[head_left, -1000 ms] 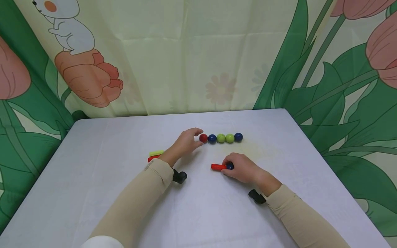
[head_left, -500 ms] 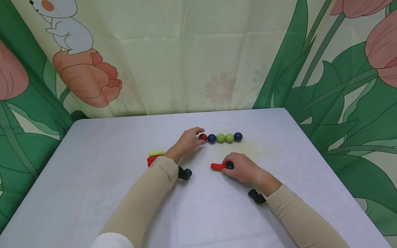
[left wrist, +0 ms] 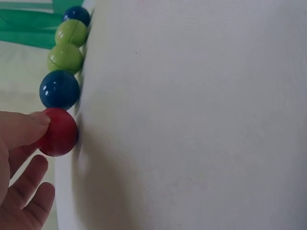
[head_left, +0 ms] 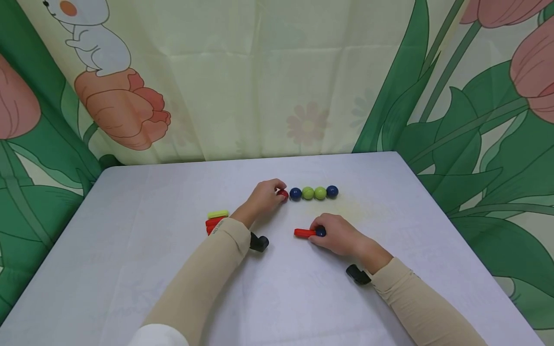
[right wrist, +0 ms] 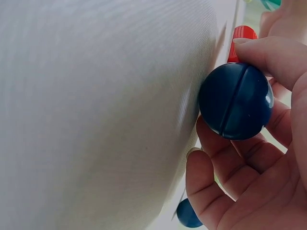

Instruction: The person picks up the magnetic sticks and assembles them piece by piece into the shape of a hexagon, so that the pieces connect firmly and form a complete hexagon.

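Note:
My left hand (head_left: 263, 198) pinches a glossy red ball (left wrist: 59, 133) between thumb and fingers, at the left end of a row of balls. Beside it in that row come a dark blue ball (head_left: 295, 193), two lime green balls (head_left: 308, 192) and another blue ball (head_left: 332, 191). Nearer the front, my right hand (head_left: 337, 234) holds a short red rod (head_left: 305, 232) with a seamed dark blue ball (right wrist: 236, 101) at its right end. The right thumb lies where rod and ball meet, and the fingers curl under the ball, low over the cloth.
Left of the left wrist lie a lime green rod (head_left: 218, 213) and red rods (head_left: 213, 223), partly covered by the sleeve. A white cloth covers the table (head_left: 130, 250). Behind its far edge hangs a printed curtain (head_left: 242, 96).
My left thumb and fingers have come together on the red ball, which has shifted slightly toward me. The right hand, with its red rod and blue ball, stays in place.

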`<action>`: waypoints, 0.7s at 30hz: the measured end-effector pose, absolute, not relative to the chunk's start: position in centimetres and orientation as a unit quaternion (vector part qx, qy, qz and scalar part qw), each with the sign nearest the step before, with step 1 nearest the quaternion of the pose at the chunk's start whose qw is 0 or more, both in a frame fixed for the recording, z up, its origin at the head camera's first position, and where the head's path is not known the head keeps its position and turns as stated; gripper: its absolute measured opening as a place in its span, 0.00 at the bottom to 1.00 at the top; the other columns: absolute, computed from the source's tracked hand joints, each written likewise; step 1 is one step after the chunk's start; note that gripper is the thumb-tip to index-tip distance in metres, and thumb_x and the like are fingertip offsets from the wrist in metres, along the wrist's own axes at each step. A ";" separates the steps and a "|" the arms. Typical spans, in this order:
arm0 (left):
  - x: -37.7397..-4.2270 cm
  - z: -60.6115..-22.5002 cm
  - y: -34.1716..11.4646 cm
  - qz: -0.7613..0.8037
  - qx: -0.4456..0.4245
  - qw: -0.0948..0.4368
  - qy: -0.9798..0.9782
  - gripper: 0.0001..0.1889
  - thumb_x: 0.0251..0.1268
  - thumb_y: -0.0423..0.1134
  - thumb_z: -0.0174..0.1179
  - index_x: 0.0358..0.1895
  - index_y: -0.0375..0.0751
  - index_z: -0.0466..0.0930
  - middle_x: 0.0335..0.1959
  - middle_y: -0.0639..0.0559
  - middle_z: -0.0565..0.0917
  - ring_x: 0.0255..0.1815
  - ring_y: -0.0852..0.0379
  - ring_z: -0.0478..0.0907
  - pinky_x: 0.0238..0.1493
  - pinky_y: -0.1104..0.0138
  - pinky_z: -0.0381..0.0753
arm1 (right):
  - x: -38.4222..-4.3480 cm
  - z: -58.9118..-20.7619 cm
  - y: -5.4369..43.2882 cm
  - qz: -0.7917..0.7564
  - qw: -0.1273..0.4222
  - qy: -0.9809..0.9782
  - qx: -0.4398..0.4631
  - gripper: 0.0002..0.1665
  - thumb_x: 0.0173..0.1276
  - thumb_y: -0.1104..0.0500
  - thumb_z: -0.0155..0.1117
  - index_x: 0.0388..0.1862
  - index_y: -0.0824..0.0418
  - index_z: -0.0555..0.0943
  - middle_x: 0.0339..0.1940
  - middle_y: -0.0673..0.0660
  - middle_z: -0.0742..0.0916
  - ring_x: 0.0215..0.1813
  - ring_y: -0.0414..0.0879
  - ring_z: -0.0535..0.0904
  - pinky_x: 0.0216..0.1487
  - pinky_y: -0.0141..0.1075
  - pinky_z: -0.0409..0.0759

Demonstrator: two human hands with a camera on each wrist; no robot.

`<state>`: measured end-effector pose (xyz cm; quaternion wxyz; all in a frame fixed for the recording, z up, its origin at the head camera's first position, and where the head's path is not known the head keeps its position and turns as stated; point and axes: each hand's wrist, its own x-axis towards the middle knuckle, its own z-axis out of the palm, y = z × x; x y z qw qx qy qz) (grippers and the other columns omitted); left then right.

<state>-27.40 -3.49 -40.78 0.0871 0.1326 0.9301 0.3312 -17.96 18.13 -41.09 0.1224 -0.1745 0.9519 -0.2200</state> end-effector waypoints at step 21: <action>-26.2 -40.6 -5.1 0.300 0.147 0.170 0.927 0.23 0.67 0.34 0.66 0.64 0.39 0.75 0.52 0.46 0.79 0.52 0.50 0.74 0.58 0.60 0.76 | -18.1 -41.2 18.1 -0.225 0.126 0.953 -0.162 0.15 0.67 0.53 0.71 0.48 0.58 0.83 0.41 0.51 0.82 0.44 0.48 0.75 0.50 0.43 0.79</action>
